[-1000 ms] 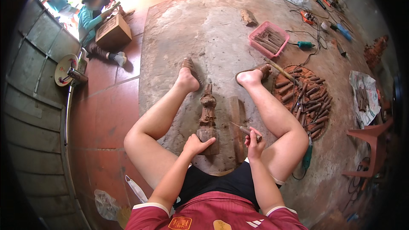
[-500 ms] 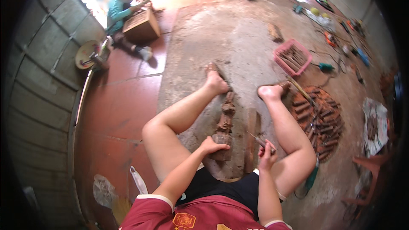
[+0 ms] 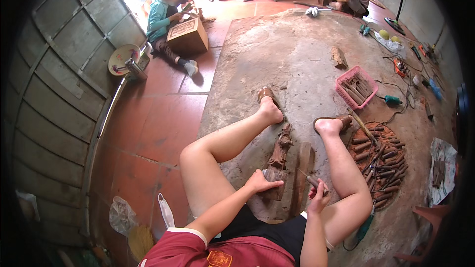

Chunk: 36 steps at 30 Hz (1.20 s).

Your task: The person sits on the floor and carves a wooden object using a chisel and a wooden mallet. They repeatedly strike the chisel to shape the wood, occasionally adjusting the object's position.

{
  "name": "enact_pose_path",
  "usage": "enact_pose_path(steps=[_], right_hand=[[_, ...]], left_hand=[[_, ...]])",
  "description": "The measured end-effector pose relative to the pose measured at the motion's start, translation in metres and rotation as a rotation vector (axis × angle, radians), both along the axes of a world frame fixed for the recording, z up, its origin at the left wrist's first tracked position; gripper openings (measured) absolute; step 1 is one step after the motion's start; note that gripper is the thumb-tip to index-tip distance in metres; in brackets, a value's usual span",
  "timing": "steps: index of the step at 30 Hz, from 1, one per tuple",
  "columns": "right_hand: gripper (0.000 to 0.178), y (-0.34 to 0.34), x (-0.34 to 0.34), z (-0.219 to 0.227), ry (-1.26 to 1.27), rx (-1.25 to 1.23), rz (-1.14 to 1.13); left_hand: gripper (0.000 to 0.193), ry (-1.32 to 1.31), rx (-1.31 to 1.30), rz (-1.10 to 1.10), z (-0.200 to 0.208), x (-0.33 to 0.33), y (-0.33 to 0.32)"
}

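Note:
A dark brown wood carving (image 3: pixel 280 152) lies lengthwise on the floor between my legs, its square uncarved base toward me. My left hand (image 3: pixel 261 182) is closed over that base, thumb across the top. To the right, my right hand (image 3: pixel 319 197) grips a carving chisel (image 3: pixel 313 182) by its wooden handle. The thin blade points away and to the left, apart from the carving. Beneath the blade, a long wooden board (image 3: pixel 303 168) rests alongside the carving.
Right of my leg, a round reddish tray (image 3: pixel 357 133) holds several wooden-handled chisels. Beyond it stand a pink basket (image 3: pixel 366 105) of wood pieces and a wood block (image 3: pixel 339 57). Corded power tools (image 3: pixel 393 100) lie farther right. A co-worker (image 3: pixel 159 22) sits by a wooden box (image 3: pixel 188 37) at far left.
The view has tilted up and shifted left, so the scene sits lower and farther right and more of the background shows. Both hands keep their holds on the carving and the chisel.

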State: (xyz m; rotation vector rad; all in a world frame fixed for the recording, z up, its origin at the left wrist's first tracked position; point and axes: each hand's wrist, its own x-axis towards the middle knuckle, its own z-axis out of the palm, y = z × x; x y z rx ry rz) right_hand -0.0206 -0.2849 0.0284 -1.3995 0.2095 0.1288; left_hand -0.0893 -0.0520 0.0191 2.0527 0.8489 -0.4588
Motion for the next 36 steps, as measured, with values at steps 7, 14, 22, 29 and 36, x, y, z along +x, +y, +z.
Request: enact_pose_path(steps=[7, 14, 22, 29, 36], right_hand=[[0.037, 0.0, 0.0, -0.001, 0.006, -0.036, 0.0], [0.037, 0.001, 0.0, -0.002, -0.004, -0.041, -0.009], [0.036, -0.001, -0.002, -0.003, -0.005, -0.049, 0.001], [0.032, -0.003, 0.002, -0.004, 0.015, -0.021, -0.037], [0.035, -0.009, 0.008, 0.001, 0.033, -0.04, -0.092]], left_hand=[[0.121, -0.02, 0.023, -0.001, 0.005, 0.004, -0.005], [0.13, -0.225, 0.079, -0.25, -0.004, -0.005, -0.004], [0.137, -0.387, 0.281, -0.757, -0.009, -0.017, 0.018], [0.114, -0.458, 0.221, -0.649, 0.008, -0.009, 0.011], [0.116, -0.367, 0.497, -1.009, 0.033, 0.003, 0.018]])
